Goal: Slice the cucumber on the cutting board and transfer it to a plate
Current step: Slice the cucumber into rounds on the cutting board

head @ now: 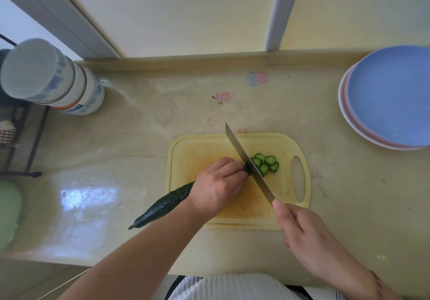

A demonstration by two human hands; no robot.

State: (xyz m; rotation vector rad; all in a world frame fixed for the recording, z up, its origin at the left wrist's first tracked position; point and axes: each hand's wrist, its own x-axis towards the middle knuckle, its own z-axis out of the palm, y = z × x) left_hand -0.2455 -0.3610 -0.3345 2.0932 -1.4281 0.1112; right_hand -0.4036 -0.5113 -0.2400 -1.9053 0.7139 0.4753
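A dark green cucumber (162, 205) lies slantwise across the yellow cutting board (193, 150), its stem end sticking out over the counter at the lower left. My left hand (218, 184) grips it near the cut end, fingers curled. My right hand (302, 230) holds the handle of a long knife (244, 157), forefinger stretched along the spine. The blade stands against the cucumber's cut end, right beside my left fingertips. Several round slices (266, 163) lie just right of the blade. A blue plate (391, 95) sits atop a stack at the far right.
A leaning stack of blue-patterned bowls (53, 78) stands at the back left. A dark wire rack (21, 141) is beyond the counter's left edge, and a pale green object (8, 211) sits at the left border. The board's handle hole (299, 178) faces right.
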